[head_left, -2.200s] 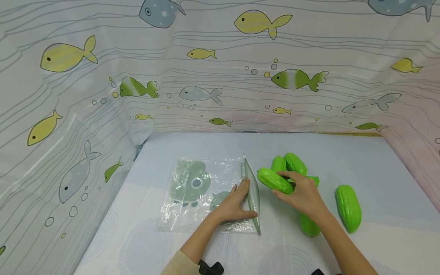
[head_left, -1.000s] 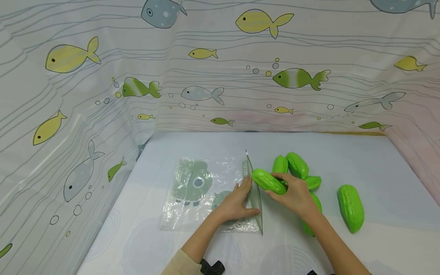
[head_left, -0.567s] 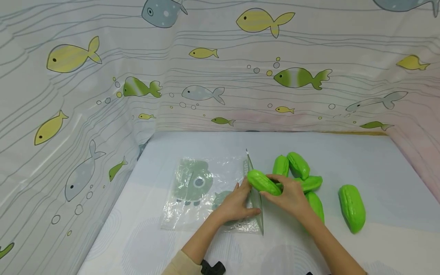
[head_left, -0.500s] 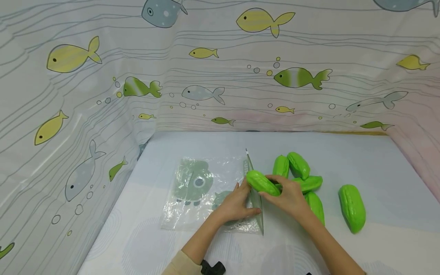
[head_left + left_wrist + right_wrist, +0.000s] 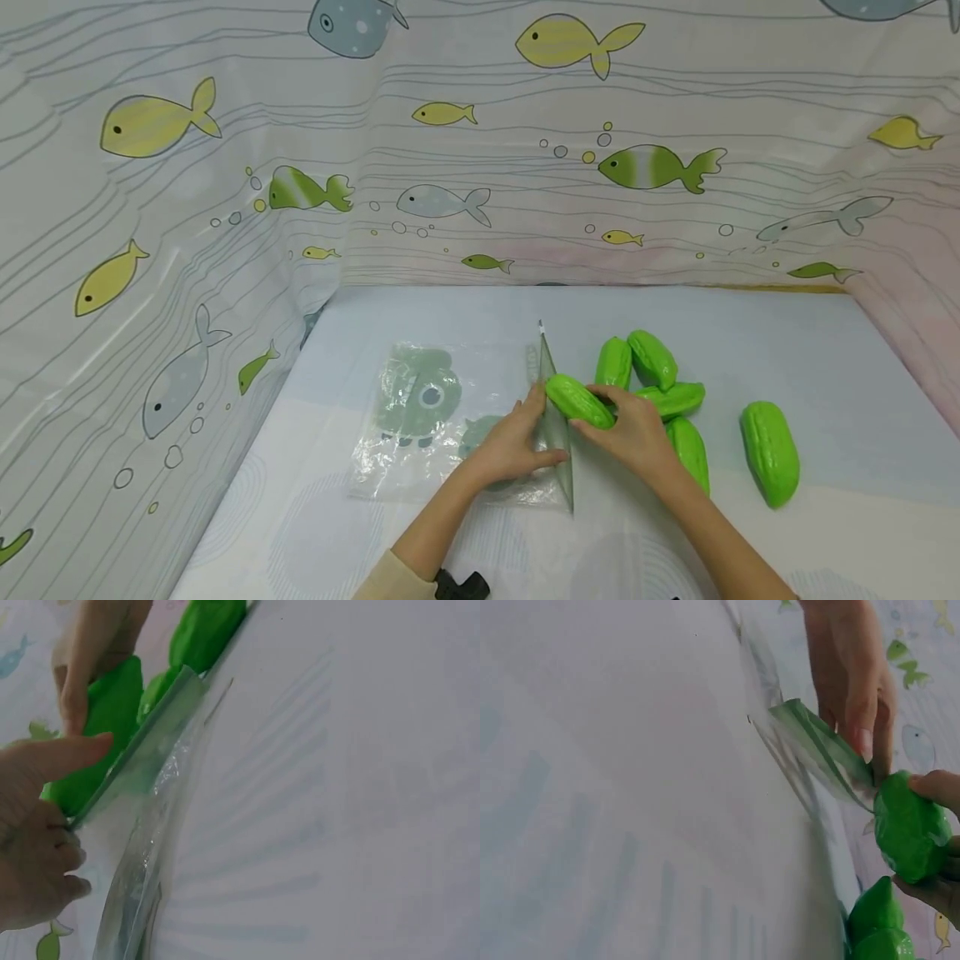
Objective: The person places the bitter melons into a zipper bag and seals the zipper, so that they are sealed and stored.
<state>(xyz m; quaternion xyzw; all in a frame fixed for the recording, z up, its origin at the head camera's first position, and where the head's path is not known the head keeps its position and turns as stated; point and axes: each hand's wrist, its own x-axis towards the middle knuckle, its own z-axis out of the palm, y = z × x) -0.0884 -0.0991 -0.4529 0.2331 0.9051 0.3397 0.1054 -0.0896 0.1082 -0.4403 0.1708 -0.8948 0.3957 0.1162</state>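
Note:
A clear zip bag (image 5: pixel 416 483) with a green cartoon print lies on the table, its mouth toward the right. My left hand (image 5: pixel 506 450) rests on it beside the mouth, thumb and fingers spread along the zip edge. In the left wrist view the bag's green rim (image 5: pixel 169 705) stands up near my thumb. My right hand (image 5: pixel 637 429) grips a bright green, ridged, cucumber-like vegetable (image 5: pixel 573 398) between thumb and fingers. Its far end is at the bag's rim, close to my left fingertips. Whether it passes inside the rim I cannot tell.
Right of the bag several similar green vegetables (image 5: pixel 652 358) lie in a loose group, one partly behind my right forearm. Another (image 5: pixel 771 454) lies apart, farther right. A fish-printed sheet (image 5: pixel 465 167) rises along the back and sides of the white table (image 5: pixel 615 533).
My right hand has carried the green cucumber-like vegetable left to the bag's mouth, then shifted slightly back right. My left hand stays on the bag, whose mouth now looks narrower.

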